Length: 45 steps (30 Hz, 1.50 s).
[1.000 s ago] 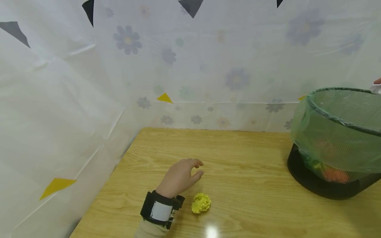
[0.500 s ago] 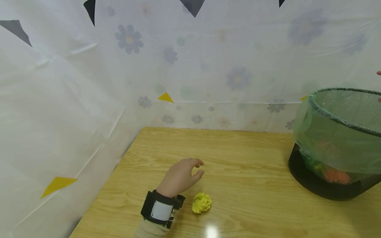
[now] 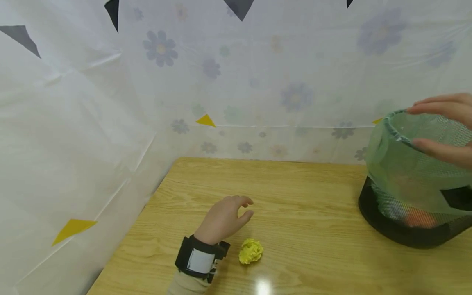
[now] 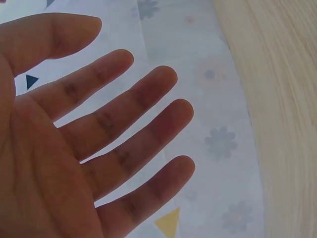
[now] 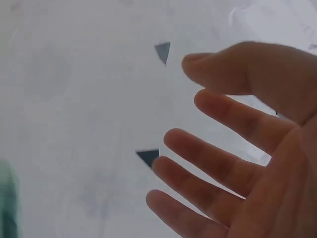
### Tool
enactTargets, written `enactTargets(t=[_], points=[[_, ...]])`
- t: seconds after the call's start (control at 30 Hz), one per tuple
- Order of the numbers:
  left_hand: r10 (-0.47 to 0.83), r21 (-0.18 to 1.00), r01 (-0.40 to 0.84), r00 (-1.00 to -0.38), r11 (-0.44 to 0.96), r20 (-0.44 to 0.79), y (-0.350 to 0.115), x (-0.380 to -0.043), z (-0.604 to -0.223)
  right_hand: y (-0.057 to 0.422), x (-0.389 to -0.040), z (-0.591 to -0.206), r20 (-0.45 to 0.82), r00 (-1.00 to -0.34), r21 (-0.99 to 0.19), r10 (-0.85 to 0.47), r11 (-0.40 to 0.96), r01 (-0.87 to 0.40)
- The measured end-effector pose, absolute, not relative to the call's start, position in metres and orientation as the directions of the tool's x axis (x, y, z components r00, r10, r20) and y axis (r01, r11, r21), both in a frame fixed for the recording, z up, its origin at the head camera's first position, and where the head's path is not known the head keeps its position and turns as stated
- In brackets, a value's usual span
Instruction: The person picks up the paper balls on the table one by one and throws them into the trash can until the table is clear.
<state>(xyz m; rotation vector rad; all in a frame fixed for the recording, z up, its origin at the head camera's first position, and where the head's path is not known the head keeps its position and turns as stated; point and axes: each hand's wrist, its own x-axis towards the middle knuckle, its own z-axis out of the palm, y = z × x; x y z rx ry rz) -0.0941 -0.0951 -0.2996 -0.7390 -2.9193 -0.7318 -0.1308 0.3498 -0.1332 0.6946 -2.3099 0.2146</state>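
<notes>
In the head view my left hand is over the wooden table, its palm bare and fingers spread in the left wrist view. Just below it lies a crumpled ball of yellow paper. At the right edge my right hand overlaps the rim of a mesh bin, which has a green bag folded over its top. The right wrist view shows the fingers apart, holding nothing. Through the mesh, an orange thing shows inside the bin.
The wooden table ends at a white sheet printed with flowers, hung behind and along the left. Yellow and dark triangles are stuck on it. The bin takes up the table's right side.
My right hand came in from the right edge to over the bin; the white thing beside it a second ago is out of sight. The left hand and yellow paper ball stayed put.
</notes>
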Motion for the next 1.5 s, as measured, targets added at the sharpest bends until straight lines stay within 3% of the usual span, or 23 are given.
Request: enactTargets(t=[0.07, 0.23, 0.4, 0.57, 0.73, 0.93, 1.3, 1.5], points=[[0.437, 0.441, 0.456, -0.887, 0.773, 0.15, -0.095, -0.094, -0.299, 0.289, -0.094, -0.127, 0.647, -0.599, 0.016, -0.471, 0.794, -0.608], [0.431, 0.443, 0.45, -0.89, 0.776, 0.15, -0.096, -0.094, -0.298, 0.223, -0.065, -0.151, 0.515, -0.589, -0.023, -0.623, 0.676, -0.736], [0.42, 0.439, 0.443, -0.894, 0.782, 0.154, -0.097, -0.095, -0.297, 0.172, -0.064, -0.198, 0.355, -0.548, -0.153, -0.757, 0.531, -0.833], [0.424, 0.439, 0.455, -0.889, 0.774, 0.175, -0.098, -0.096, -0.299, 0.136, -0.071, -0.253, 0.16, -0.529, -0.257, -0.833, 0.483, -0.837], [0.429, 0.453, 0.463, -0.884, 0.762, 0.183, -0.096, -0.096, -0.299, 0.118, -0.074, -0.289, 0.048, -0.517, -0.29, -0.854, 0.484, -0.826], [0.435, 0.458, 0.467, -0.882, 0.756, 0.181, -0.094, -0.097, -0.296, 0.111, -0.076, -0.307, 0.038, -0.502, -0.264, -0.864, 0.476, -0.839], [0.428, 0.448, 0.467, -0.883, 0.762, 0.192, -0.092, -0.096, -0.293, 0.101, -0.075, -0.331, -0.032, -0.595, -0.273, -0.803, 0.579, -0.768], [0.427, 0.452, 0.46, -0.886, 0.765, 0.179, -0.092, -0.096, -0.293, 0.098, -0.077, -0.341, -0.022, -0.591, -0.265, -0.807, 0.574, -0.775]])
